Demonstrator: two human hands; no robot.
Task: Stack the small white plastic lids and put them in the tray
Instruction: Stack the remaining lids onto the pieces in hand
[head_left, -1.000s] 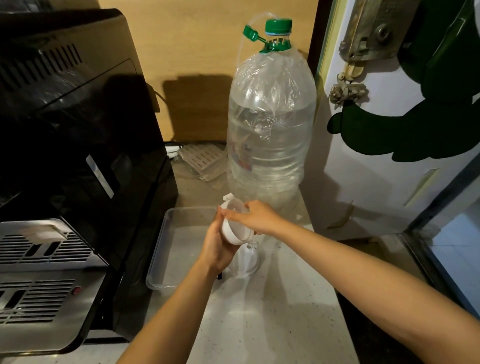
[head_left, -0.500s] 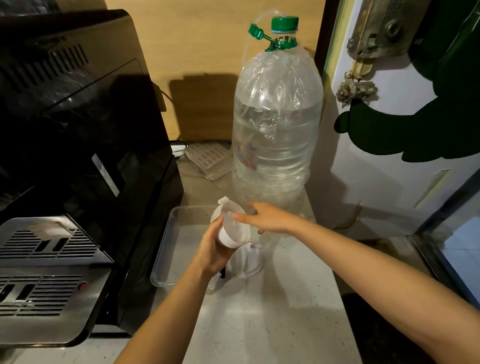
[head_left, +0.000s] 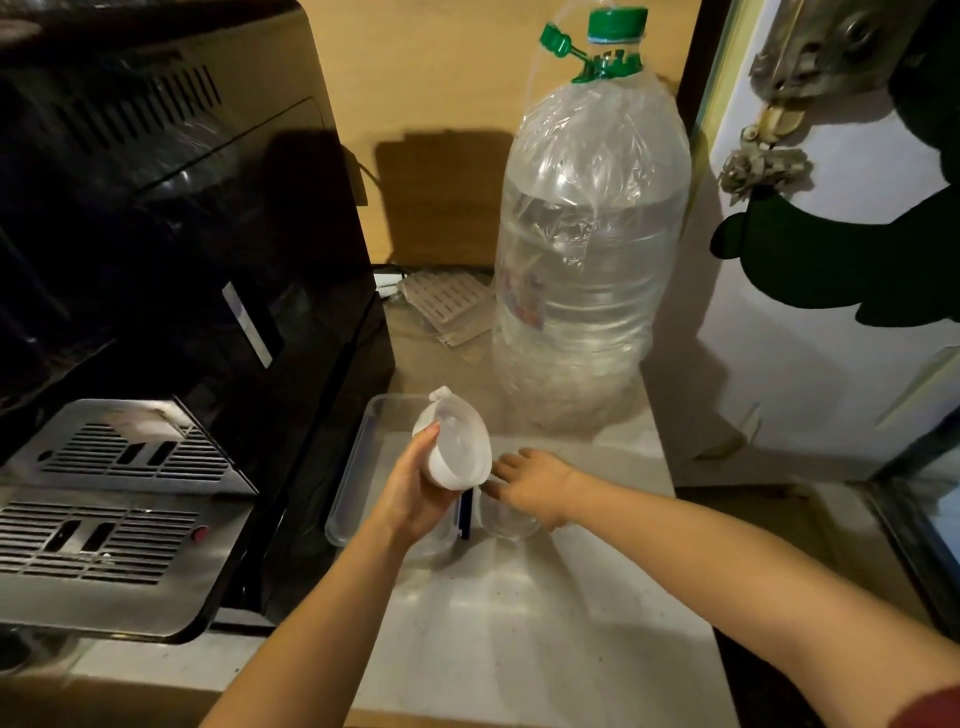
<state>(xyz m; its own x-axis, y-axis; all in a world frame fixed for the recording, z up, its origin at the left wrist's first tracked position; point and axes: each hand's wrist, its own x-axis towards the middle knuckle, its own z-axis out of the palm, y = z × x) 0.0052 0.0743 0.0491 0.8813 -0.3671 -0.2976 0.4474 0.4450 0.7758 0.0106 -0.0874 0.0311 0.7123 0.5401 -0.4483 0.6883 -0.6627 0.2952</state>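
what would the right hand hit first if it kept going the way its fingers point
Probably the stack of white lids held up in the left hand; the right hand points left toward it. Depth is unclear, so it may pass beneath, toward the tray.

White lid stack (head_left: 457, 452) tilted above clear tray (head_left: 358, 467)

Pale speckled surface (head_left: 545, 623), seen from above; at its left, a black machine (head_left: 182, 260) with a metal grille tray; at the rear, a large clear water bottle (head_left: 587, 260) with a green cap, standing upright; behind it on the left, a flat slatted piece (head_left: 447, 304), lying down; near the middle, a clear plastic tray (head_left: 358, 467) beside the machine; just right of the tray, a clear lid (head_left: 506, 519), resting flat.
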